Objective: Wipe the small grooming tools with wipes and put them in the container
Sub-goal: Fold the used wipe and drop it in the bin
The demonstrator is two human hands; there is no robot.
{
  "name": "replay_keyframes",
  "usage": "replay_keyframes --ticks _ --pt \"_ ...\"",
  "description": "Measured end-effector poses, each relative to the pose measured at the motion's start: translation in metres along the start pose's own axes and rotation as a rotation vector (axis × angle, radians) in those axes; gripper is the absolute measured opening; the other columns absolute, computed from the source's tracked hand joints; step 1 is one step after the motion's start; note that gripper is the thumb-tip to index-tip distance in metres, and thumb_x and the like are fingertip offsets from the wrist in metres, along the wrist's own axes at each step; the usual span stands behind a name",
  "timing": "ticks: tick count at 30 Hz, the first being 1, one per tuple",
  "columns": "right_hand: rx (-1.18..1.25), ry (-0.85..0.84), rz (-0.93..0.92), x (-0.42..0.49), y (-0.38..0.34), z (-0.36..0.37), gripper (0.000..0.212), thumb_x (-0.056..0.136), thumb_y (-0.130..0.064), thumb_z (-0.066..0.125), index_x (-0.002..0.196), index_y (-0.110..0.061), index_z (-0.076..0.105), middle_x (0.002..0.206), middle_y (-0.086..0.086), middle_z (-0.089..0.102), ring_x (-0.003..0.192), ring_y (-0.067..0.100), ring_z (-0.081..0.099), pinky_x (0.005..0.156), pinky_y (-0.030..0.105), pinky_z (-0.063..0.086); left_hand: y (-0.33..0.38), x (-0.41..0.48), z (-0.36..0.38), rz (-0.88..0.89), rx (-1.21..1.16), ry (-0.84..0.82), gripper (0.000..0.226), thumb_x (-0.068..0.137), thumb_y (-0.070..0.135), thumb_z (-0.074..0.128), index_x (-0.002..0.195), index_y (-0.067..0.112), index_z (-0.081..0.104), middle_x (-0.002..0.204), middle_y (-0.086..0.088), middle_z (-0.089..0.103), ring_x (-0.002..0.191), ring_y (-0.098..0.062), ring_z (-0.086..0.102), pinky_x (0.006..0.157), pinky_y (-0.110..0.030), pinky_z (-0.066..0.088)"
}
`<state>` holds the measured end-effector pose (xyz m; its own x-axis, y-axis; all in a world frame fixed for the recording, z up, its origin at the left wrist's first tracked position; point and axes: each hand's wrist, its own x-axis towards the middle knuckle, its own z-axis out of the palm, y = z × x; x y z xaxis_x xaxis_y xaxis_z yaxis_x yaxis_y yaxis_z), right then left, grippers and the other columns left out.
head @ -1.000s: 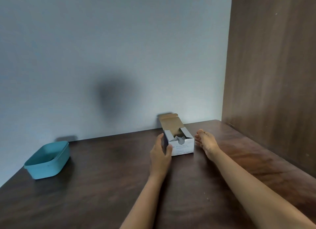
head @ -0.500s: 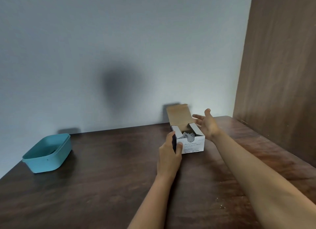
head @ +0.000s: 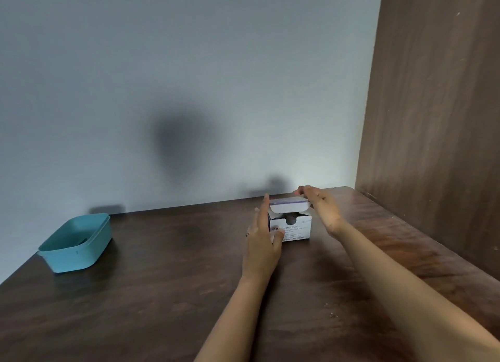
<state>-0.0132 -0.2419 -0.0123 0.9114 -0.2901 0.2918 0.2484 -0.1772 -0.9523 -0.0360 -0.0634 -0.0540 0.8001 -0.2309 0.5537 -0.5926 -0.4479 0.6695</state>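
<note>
Pale grey-blue wall (head: 108, 77) at the back, carrying a soft dark shadow (head: 178, 145). Brown wood-grain panel (head: 433, 118) rising along the right. Below both, a dark wooden counter (head: 162, 294) filling the lower half of the head view.

Small white box of alcohol swabs (head: 296, 227) near the back edge of the counter, right of centre, with "Alcohol Swabs" printed on the front face. Lid flap (head: 289, 207) tipped forward over the opening, almost level, leaving a dark gap with greyish contents showing beneath.

Left hand (head: 262, 242) just beside the box's left side, fingers straight and pointing up and away along that side, thumb resting low on the front face. Grip spread flat against the box, pinching nothing. Thin ring (head: 247, 234) on one finger.

Right hand (head: 322, 207) reaching in from the right, fingers laid over the lid flap's far right edge and touching it. Grip loose and spread, fingers nearly straight.

Teal plastic container (head: 94, 242) well apart to the left, near the counter's left edge, upright and open-topped. Something dark on its floor, too dim to identify.

Few pale specks (head: 332, 314) on the counter near the right forearm.
</note>
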Motion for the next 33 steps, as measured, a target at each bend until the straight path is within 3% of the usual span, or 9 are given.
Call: replay_keyframes --ticks 2,6,11,14,16,20,23,27,33 --pt "-0.102 0.022 -0.074 -0.011 0.002 0.000 0.024 0.097 -0.022 0.050 0.092 -0.016 0.072 0.099 -0.017 0.065 0.103 0.004 0.056 0.081 0.003 0.038 0.001 -0.002 0.002 0.030 0.082 -0.038 0.068 0.094 0.020 0.049 0.149 0.039 0.013 0.157 0.002 0.024 0.144 -0.020 0.021 0.112 -0.039 0.029" --pt "-0.400 0.079 -0.217 -0.027 0.013 0.001 0.018 0.094 -0.024 0.055 0.099 -0.021 0.072 0.118 -0.007 0.063 0.123 0.012 0.050 0.098 0.024 0.038 0.003 -0.006 0.004 0.012 0.205 -0.109 0.057 0.097 0.027 0.046 0.149 0.028 0.025 0.157 -0.008 0.023 0.136 -0.030 0.034 0.108 -0.038 0.030" --pt "-0.811 0.060 -0.326 -0.052 0.014 0.003 0.032 0.093 -0.022 0.056 0.123 -0.015 0.063 0.147 0.012 0.039 0.135 0.029 0.033 0.110 0.032 0.025 0.008 -0.010 0.002 0.037 0.323 -0.141 0.056 0.091 0.037 0.034 0.140 0.012 0.041 0.149 -0.015 0.036 0.123 -0.038 0.045 0.101 -0.043 0.039" --pt "-0.955 0.056 -0.319 -0.065 0.017 0.011 0.044 0.089 -0.017 0.057 0.133 -0.014 0.054 0.151 0.013 0.035 0.135 0.032 0.032 0.111 0.037 0.026 0.010 -0.011 0.002 0.025 0.321 -0.130 0.052 0.089 0.034 0.036 0.136 0.012 0.045 0.153 -0.024 0.024 0.126 -0.041 0.043 0.100 -0.045 0.040" --pt "-0.987 0.042 -0.263 -0.071 0.019 0.017 0.052 0.088 -0.017 0.056 0.140 -0.015 0.046 0.153 0.013 0.030 0.137 0.032 0.028 0.112 0.040 0.027 0.010 -0.012 0.000 0.012 0.331 -0.145 0.049 0.093 0.031 0.043 0.139 0.015 0.041 0.155 -0.026 0.014 0.131 -0.041 0.037 0.102 -0.044 0.037" --pt "-1.039 0.037 -0.183 -0.074 0.016 0.024 0.061 0.085 -0.012 0.054 0.144 -0.016 0.038 0.155 0.016 0.022 0.138 0.035 0.023 0.114 0.042 0.025 0.005 -0.018 -0.016 0.011 0.433 -0.189 0.067 0.092 0.034 0.053 0.149 0.017 0.022 0.157 -0.024 0.008 0.134 -0.041 0.035 0.105 -0.044 0.035" --pt "-1.060 0.048 -0.095 -0.074 0.011 0.028 0.064 0.085 -0.011 0.054 0.145 -0.017 0.032 0.156 0.020 0.009 0.133 0.042 0.026 0.111 0.043 0.028 -0.009 -0.021 -0.046 0.049 0.557 -0.119 0.070 0.091 0.035 0.055 0.149 0.012 0.024 0.155 -0.024 0.015 0.132 -0.041 0.038 0.103 -0.044 0.037" --pt "-0.998 0.059 -0.010 -0.080 0.008 0.049 0.070 0.087 -0.012 0.055 0.148 -0.011 0.022 0.154 0.027 -0.006 0.121 0.051 0.040 0.101 0.042 0.036 -0.035 -0.019 -0.108 -0.071 0.676 0.000 0.067 0.091 0.032 0.055 0.147 0.008 0.027 0.153 -0.025 0.019 0.131 -0.043 0.036 0.104 -0.046 0.035" --pt "-0.977 0.071 -0.023 -0.083 0.007 0.087 0.069 0.089 -0.015 0.055 0.148 -0.007 0.020 0.152 0.032 -0.003 0.118 0.053 0.042 0.102 0.042 0.035 -0.074 -0.029 -0.202 -0.264 0.862 0.131 0.065 0.089 0.031 0.059 0.142 0.009 0.029 0.153 -0.027 0.015 0.136 -0.043 0.029 0.109 -0.049 0.033"
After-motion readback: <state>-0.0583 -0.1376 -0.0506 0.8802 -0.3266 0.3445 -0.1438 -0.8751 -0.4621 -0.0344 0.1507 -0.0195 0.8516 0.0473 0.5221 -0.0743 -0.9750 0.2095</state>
